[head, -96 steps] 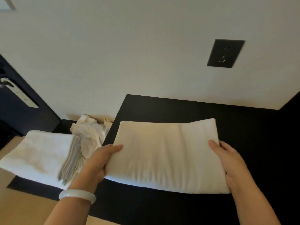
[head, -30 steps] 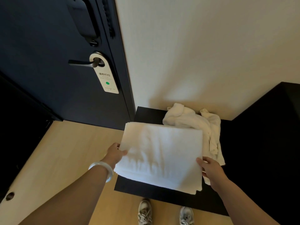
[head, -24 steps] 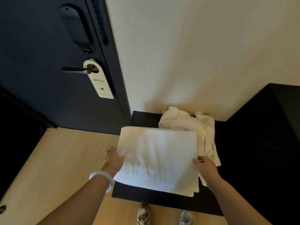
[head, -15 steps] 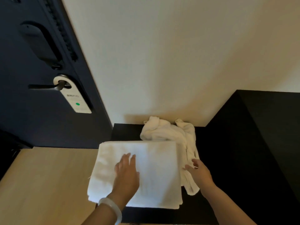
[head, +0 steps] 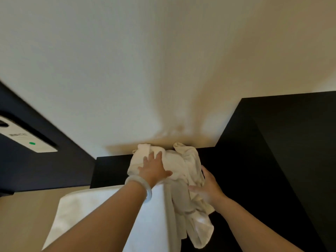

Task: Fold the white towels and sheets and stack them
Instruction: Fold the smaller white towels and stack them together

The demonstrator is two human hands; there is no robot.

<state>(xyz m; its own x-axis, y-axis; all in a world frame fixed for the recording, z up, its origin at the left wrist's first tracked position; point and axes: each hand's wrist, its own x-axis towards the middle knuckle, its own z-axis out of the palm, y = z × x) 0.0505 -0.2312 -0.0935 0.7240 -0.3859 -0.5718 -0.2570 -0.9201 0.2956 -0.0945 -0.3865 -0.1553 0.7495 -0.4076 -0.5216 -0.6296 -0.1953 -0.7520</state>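
A stack of folded white towels lies at the near left end of a low black surface, its near part overhanging the edge. Behind and to the right of it sits a crumpled pile of white linen against the wall. My left hand, with a pale bangle at the wrist, rests on top of the pile with its fingers spread. My right hand touches the pile's right side, fingers loosely bent against the cloth. Part of the pile hangs down in front between the stack and my right arm.
A taller black cabinet rises on the right. A dark door with a white hanger tag is on the left. Light wood floor shows at lower left. The cream wall stands directly behind the pile.
The folded towel was carried left and laid on the stack. My left hand left the stack and moved onto the crumpled pile. My right hand moved up against the pile's side.
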